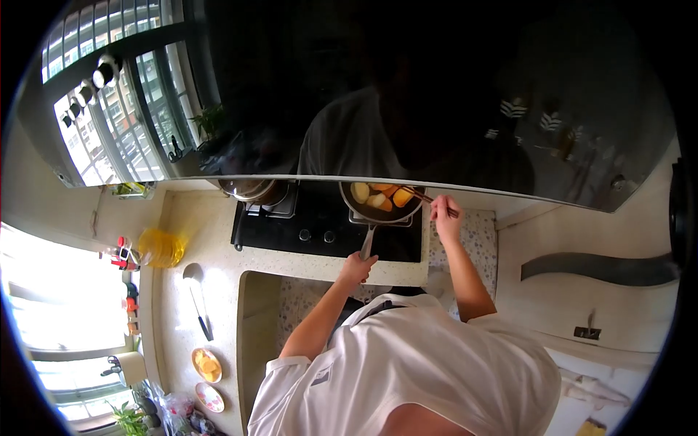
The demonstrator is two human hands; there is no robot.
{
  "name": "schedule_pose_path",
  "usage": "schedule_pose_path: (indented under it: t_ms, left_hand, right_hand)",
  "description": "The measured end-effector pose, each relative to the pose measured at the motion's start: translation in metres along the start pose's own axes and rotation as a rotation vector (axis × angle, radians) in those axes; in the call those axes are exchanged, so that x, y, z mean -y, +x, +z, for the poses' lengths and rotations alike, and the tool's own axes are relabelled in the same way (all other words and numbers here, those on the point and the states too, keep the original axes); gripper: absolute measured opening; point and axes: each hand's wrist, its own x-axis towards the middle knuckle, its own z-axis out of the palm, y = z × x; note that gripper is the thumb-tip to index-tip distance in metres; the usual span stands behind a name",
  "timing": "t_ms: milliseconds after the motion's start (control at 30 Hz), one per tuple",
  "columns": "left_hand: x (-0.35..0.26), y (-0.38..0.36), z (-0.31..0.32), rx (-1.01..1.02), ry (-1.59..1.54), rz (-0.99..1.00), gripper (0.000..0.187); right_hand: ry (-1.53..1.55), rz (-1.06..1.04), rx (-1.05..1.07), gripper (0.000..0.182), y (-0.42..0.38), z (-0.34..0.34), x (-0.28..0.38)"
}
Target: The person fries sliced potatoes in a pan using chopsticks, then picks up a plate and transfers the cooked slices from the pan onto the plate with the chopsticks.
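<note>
We are looking at a home kitchen, viewed from above. A black gas hob is sitting set into a pale speckled counter, with control knobs facing the front edge. A frying pan holding pieces of food is standing on one burner, and a steel pot is occupying the other. A glossy dark extractor hood is hanging over the hob and reflecting the room. A bottle of cooking oil, a ladle and two small dishes are lying along the counter. Barred windows with potted plants are letting in daylight, indicating a domestic dwelling.
</note>
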Motion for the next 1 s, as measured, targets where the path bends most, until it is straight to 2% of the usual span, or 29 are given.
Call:
schedule_pose_path:
  t_ms: [100,200,300,433,533,633,800,933,1000]
  left_hand:
    - [0.0,0.0,0.018,-0.004,-0.084,-0.021,0.04]
    - [0.0,0.0,0.029,0.036,-0.181,-0.048,0.033]
    - [0.006,0.003,0.03,0.116,-0.318,-0.087,0.028]
    - [0.006,-0.004,0.026,0.195,-0.485,-0.056,0.036]
    - [0.004,-0.017,0.031,0.098,-0.505,-0.026,0.045]
    - [-0.006,-0.031,0.025,0.152,-0.37,-0.075,0.056]
    - [-0.002,-0.035,0.025,0.143,-0.329,-0.058,0.057]
    - [0.008,-0.032,0.029,0.085,-0.364,-0.033,0.046]
    - [0.008,-0.032,0.03,0.074,-0.366,-0.044,0.049]
  right_hand:
    - [0.08,0.152,-0.107,0.038,-0.01,-0.025,0.008]
    - [0.19,0.147,-0.081,0.03,-0.017,-0.045,0.014]
    - [-0.03,-0.074,0.007,0.039,-0.02,-0.055,0.008]
    - [-0.154,-0.134,0.073,0.031,-0.026,-0.064,0.015]
    - [-0.125,-0.039,0.045,0.033,-0.026,-0.063,0.02]
    - [-0.134,0.085,0.027,0.035,-0.018,-0.06,0.022]
    - [-0.334,0.187,0.103,0.037,-0.001,-0.049,0.036]
    - [-0.423,0.13,0.144,0.038,0.007,-0.037,0.032]
    - [-0.457,0.126,0.141,0.038,0.009,-0.031,0.024]
